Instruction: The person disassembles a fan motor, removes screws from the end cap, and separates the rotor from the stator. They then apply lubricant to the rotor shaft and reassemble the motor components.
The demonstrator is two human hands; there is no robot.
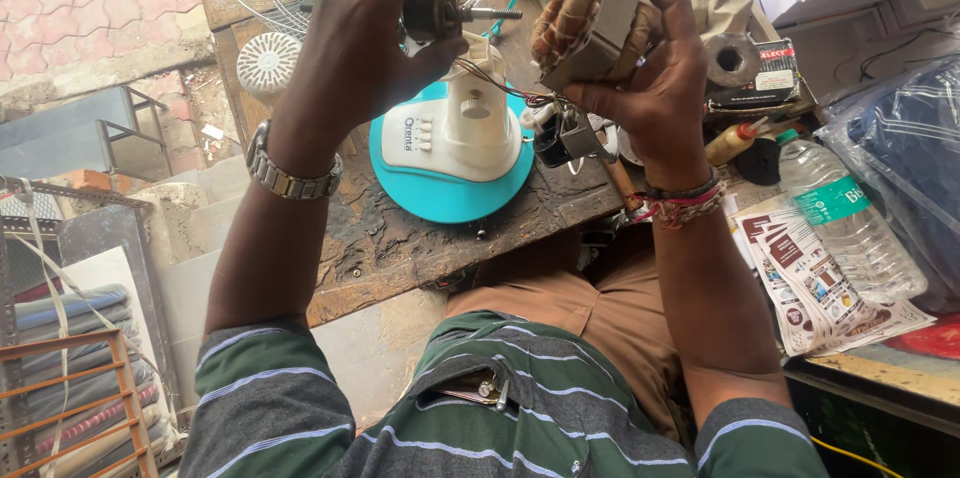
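The left hand [365, 33] wraps its fingers around a dark cylindrical motor rotor with a steel shaft [440, 10], while the right hand [650, 68] grips a grey laminated stator block wound in copper coil [590, 23], raised apart as if for inspection. Thin wires trail to the white-and-turquoise fan base [450, 153] on the worn wooden workbench [400, 248], near its front edge.

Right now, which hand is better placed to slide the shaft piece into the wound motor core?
Probably the left hand: it holds the dark rotor with its bare shaft pointing toward the copper-wound core. The right hand grips that core, whose wires trail down to the fan base.
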